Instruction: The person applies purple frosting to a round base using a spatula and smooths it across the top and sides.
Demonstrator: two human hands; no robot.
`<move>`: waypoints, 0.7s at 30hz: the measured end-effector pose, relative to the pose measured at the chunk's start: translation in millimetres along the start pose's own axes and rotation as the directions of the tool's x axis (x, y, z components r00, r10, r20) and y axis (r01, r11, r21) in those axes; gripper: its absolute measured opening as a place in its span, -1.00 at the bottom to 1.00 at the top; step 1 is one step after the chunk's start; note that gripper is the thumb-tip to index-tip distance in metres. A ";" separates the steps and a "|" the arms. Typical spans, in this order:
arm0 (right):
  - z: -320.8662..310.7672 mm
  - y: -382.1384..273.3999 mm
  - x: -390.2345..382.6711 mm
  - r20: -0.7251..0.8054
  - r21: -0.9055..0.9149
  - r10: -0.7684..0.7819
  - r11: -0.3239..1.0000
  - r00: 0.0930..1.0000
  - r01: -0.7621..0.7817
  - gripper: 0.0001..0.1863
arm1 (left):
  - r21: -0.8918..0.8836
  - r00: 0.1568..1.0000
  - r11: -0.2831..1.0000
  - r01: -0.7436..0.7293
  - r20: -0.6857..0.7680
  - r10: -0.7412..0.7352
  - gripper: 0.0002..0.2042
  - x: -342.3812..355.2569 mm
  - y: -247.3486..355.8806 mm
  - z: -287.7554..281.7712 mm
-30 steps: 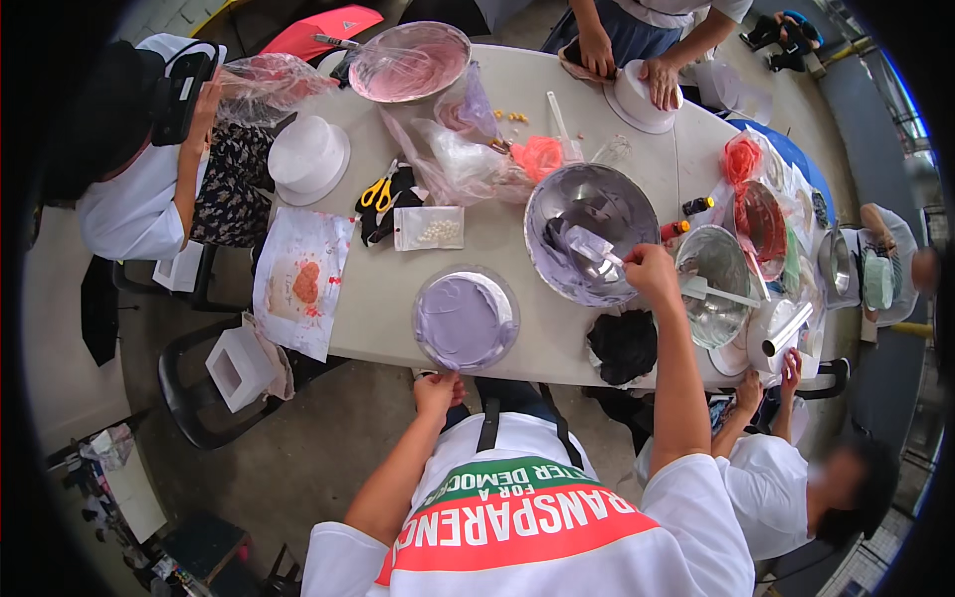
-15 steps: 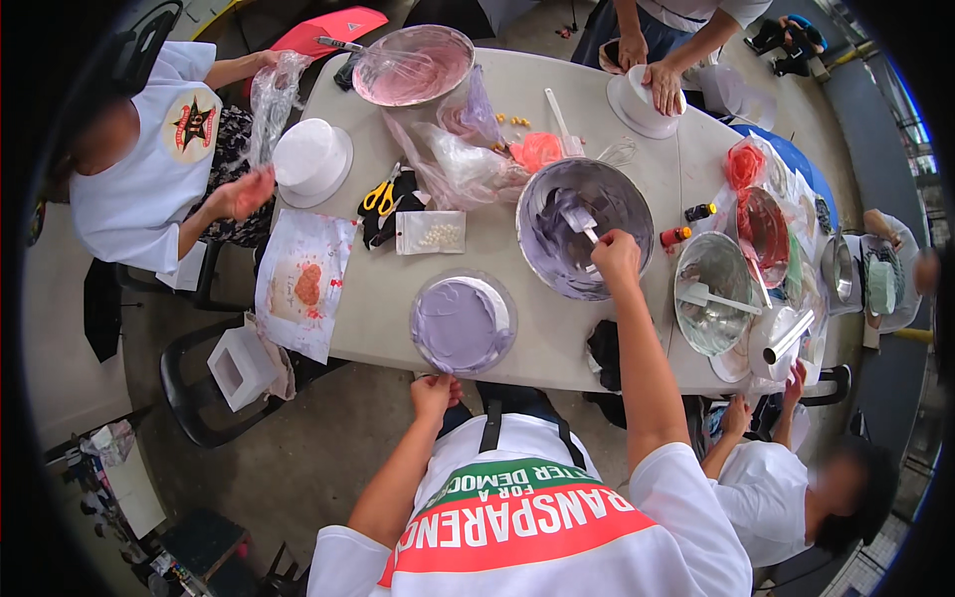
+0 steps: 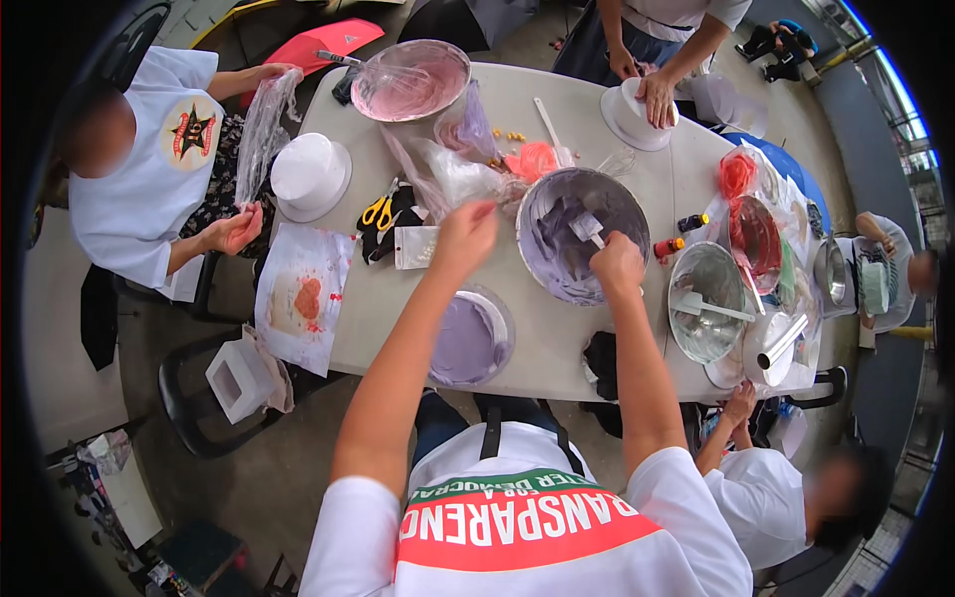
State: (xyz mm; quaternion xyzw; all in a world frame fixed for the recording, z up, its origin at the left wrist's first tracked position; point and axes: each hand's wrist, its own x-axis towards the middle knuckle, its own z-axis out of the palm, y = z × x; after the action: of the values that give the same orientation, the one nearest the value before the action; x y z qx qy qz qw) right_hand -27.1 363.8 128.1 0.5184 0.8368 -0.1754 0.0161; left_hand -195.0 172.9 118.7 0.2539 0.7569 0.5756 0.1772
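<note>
My right hand grips a pale spatula whose blade is inside the large metal bowl streaked with lavender frosting. My left hand is raised left of that bowl, above the near middle of the table, its fingers curled and slightly blurred; whether they hold anything I cannot make out. Below it a round lavender-frosted cake sits on a clear round board, partly hidden by my left forearm. A packet of small white beads lies behind that forearm, beside yellow scissors.
Co-workers stand at left, back and right. The table also holds a pink-frosting bowl, plastic bags, a white stand, stained paper, small bottles and more bowls.
My left hand has left the cake's near edge and risen forward toward the bowl. My right hand shifted slightly left with the spatula. The left co-worker now stretches a plastic bag between both hands.
</note>
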 end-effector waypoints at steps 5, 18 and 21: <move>13.0 -1.7 -1.8 0.006 0.048 -0.007 0.999 1.000 0.006 -0.77 | 0.092 0.863 0.912 0.400 0.296 -0.409 -0.57 73.8 -29.1 65.3; 34.7 46.5 48.2 0.307 0.769 0.019 0.584 0.952 -0.259 -0.89 | 0.007 0.840 0.895 0.446 0.342 -0.421 -0.54 83.9 -51.0 104.5; 20.5 49.2 37.3 0.354 0.860 -0.050 0.410 0.934 -0.305 -0.86 | -0.006 0.848 0.883 0.470 0.280 -0.450 -0.53 78.6 -48.4 81.0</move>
State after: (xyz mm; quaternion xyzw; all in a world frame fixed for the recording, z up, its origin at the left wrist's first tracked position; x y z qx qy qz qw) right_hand -4.5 409.3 87.4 0.4713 0.5519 -0.6784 -0.1140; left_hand -221.8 272.4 51.7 0.1346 0.7423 0.5038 0.4208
